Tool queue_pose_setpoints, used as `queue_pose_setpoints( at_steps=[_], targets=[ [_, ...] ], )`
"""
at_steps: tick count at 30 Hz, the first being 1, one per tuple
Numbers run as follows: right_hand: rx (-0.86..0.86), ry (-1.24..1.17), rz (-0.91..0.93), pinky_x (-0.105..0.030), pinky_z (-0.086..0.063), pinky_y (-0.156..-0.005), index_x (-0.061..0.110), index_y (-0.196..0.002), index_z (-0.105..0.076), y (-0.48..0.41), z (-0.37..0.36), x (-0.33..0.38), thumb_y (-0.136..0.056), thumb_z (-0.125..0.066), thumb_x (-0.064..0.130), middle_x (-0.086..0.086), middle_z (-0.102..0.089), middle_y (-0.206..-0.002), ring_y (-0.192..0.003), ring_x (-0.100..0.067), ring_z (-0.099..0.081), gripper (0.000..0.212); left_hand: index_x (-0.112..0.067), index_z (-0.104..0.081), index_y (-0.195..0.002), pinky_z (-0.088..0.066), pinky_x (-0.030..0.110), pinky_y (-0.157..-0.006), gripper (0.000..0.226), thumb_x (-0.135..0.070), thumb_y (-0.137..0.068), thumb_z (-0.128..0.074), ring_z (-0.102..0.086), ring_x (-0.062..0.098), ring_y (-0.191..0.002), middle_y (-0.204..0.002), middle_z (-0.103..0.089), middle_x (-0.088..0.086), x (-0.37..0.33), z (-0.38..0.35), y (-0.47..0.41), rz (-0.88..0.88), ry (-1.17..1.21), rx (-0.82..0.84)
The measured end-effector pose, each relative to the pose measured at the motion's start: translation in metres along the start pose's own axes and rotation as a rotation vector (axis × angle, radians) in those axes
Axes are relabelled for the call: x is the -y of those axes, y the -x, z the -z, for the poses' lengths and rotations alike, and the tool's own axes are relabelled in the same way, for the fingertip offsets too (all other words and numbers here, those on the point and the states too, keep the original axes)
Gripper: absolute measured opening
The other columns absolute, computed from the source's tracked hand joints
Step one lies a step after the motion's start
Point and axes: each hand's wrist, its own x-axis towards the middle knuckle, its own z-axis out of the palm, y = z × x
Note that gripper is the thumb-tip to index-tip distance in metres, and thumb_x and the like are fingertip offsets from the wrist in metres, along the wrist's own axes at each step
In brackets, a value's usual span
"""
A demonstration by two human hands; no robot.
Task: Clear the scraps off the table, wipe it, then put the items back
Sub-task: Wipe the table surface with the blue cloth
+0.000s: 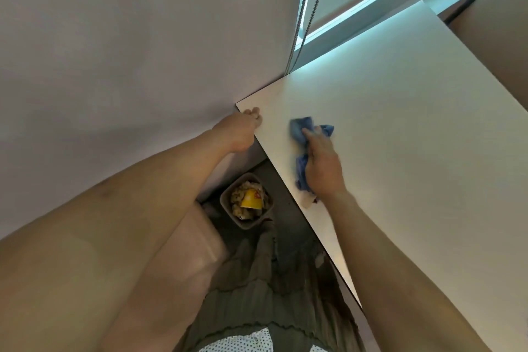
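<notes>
Blue cloth (300, 130), crumpled, lies on the white table (400, 151) near its left edge, a little in from the far-left corner. The right hand (323, 166) covers it, fingers closed over the bunched fabric and pressing it flat. The left hand (243, 131) hooks its fingertips over the far-left corner. Below the edge, a bin (227, 194) holds scraps (237, 208) and a yellow cup (251, 200); its red mark is unreadable.

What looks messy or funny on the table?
A small dark reddish smudge sits at the table edge, beside the right hand holding the blue cloth. Scrap or stain, I cannot tell.
</notes>
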Motion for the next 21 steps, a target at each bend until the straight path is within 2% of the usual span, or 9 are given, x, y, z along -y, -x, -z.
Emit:
queue_pose_setpoints(
  at_steps=[2,6,9,11,12,14,16,19,21],
  targets=[
    [0.106,0.006,0.119,-0.052,-0.033,-0.119,0.015,-0.148,-0.051,0.018,-0.028,0.003,-0.097,-0.050,0.012,-0.014,-0.043,-0.156,-0.146,-0.033,-0.037,0.050,-0.011,-0.010,-0.165,-0.022,0.036,-0.124,0.072,0.006,-0.100,-0.034,-0.012,0.026,-0.159,-0.173,0.003,0.006,0.001,0.001,-0.001,-0.002,-0.010,0.003],
    [0.231,-0.157,0.243,-0.034,-0.038,-0.117,0.016,-0.146,-0.054,0.050,-0.038,0.031,-0.102,-0.050,0.008,-0.006,-0.051,-0.151,-0.138,-0.019,-0.047,0.044,-0.011,-0.012,-0.165,-0.016,0.031,-0.123,0.067,0.004,-0.102,-0.032,-0.010,0.024,-0.159,-0.173,0.004,0.005,0.003,0.004,-0.002,0.003,-0.004,0.023],
    [0.150,-0.247,0.190,-0.017,-0.045,-0.101,0.016,-0.143,-0.056,0.050,-0.003,0.029,-0.104,-0.046,0.005,-0.002,-0.065,-0.127,-0.115,0.003,-0.059,0.042,-0.012,-0.010,-0.165,-0.016,0.032,-0.124,0.068,0.002,-0.103,-0.033,-0.007,0.024,-0.159,-0.173,0.006,0.004,0.003,0.005,-0.001,0.000,-0.005,0.035],
    [0.006,-0.214,0.121,-0.015,-0.048,-0.091,0.017,-0.140,-0.058,0.034,0.021,0.007,-0.101,-0.047,-0.004,-0.004,-0.068,-0.111,-0.098,0.005,-0.063,0.045,-0.013,-0.009,-0.165,-0.014,0.034,-0.126,0.069,0.002,-0.102,-0.032,-0.005,0.022,-0.160,-0.173,0.007,0.002,0.005,0.004,-0.002,0.003,0.002,0.052],
    [-0.051,-0.159,0.058,-0.024,-0.050,-0.095,0.018,-0.142,-0.057,0.024,0.029,-0.005,-0.100,-0.046,-0.005,-0.006,-0.066,-0.118,-0.105,-0.004,-0.064,0.049,-0.014,-0.008,-0.165,-0.013,0.034,-0.127,0.069,0.002,-0.102,-0.031,-0.004,0.021,-0.160,-0.173,0.008,0.001,0.006,0.002,-0.002,0.006,0.007,0.057],
    [-0.118,-0.067,-0.103,-0.040,-0.043,-0.112,0.019,-0.146,-0.054,0.005,0.033,-0.027,-0.100,-0.043,-0.002,-0.007,-0.056,-0.145,-0.132,-0.025,-0.053,0.051,-0.015,-0.006,-0.166,-0.013,0.033,-0.127,0.071,0.002,-0.101,-0.031,-0.003,0.019,-0.160,-0.173,0.009,-0.001,0.007,0.000,-0.004,0.008,0.007,0.062],
    [-0.123,0.001,-0.109,-0.046,-0.032,-0.120,0.014,-0.146,-0.053,0.000,0.019,-0.033,-0.099,-0.042,0.002,-0.010,-0.046,-0.155,-0.145,-0.031,-0.037,0.050,-0.014,-0.005,-0.166,-0.014,0.033,-0.127,0.072,0.002,-0.100,-0.031,-0.002,0.018,-0.160,-0.173,0.010,-0.002,0.005,-0.002,-0.005,0.014,0.006,0.069],
    [0.001,-0.017,0.098,-0.038,-0.026,-0.123,0.014,-0.146,-0.053,0.011,-0.015,-0.011,-0.098,-0.046,0.002,-0.010,-0.044,-0.156,-0.147,-0.028,-0.033,0.050,-0.011,-0.005,-0.165,-0.016,0.035,-0.127,0.071,0.000,-0.102,-0.035,-0.002,0.022,-0.160,-0.173,0.011,0.003,-0.001,0.001,-0.006,0.018,-0.035,0.069],
    [0.124,-0.145,0.163,-0.032,-0.036,-0.116,0.020,-0.144,-0.056,0.018,-0.026,0.011,-0.102,-0.046,0.005,-0.005,-0.052,-0.147,-0.135,-0.020,-0.046,0.046,-0.008,-0.006,-0.165,-0.021,0.037,-0.126,0.070,-0.004,-0.104,-0.039,-0.004,0.025,-0.160,-0.173,0.010,0.006,-0.005,0.005,-0.004,0.019,-0.068,0.076]
  ],
)
